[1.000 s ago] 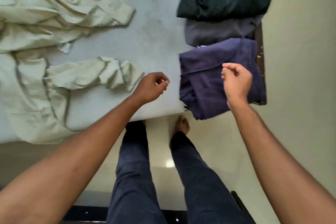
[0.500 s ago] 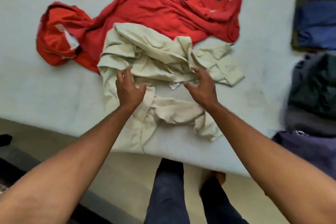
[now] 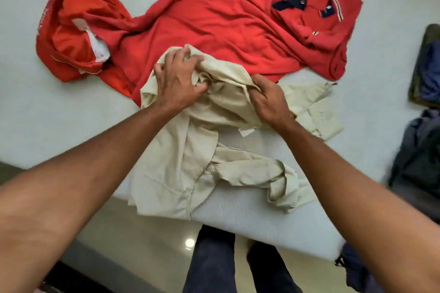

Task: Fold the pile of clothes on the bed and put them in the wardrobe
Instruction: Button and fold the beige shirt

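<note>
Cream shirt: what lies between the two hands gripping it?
Only bunched folds of the cream shirt itself span the gap between left hand and right hand, in the head view.

shirt [image 3: 181,173]: beige, crumpled, draped over bed [image 3: 47,114] edge | polo [image 3: 226,19]: red, spread flat beyond, hem under shirt | orange garment [image 3: 71,31]: bunched, touching polo's left side

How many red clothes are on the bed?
2. A red polo shirt lies spread in the middle, its near edge under the cream shirt. A crumpled orange-red garment lies to its left, touching it. More could be hidden beneath them.
</note>
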The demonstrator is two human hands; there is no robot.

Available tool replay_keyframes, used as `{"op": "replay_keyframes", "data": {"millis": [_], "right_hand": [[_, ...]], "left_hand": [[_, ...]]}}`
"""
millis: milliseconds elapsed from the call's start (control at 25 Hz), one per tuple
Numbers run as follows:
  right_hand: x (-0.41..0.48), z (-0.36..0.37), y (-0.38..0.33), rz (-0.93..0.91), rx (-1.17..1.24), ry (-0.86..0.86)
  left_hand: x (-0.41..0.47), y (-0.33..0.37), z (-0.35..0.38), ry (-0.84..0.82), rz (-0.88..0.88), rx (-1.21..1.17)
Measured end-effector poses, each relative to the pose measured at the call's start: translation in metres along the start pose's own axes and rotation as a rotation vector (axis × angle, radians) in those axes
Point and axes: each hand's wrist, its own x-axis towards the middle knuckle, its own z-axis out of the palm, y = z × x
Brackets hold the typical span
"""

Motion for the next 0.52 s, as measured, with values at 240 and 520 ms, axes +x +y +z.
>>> {"op": "replay_keyframes", "data": {"millis": [240, 520], "right_hand": [[-0.087, -0.095, 0.072, 0.312, 0.139, 0.344], [-0.114, -0.096, 0.115, 0.569, -0.302, 0.415]], "left_hand": [[-0.026, 0.009, 0.004, -0.249, 0.008, 0.067], [-0.105, 0.037, 0.029, -0.55, -0.099, -0.414]]}}
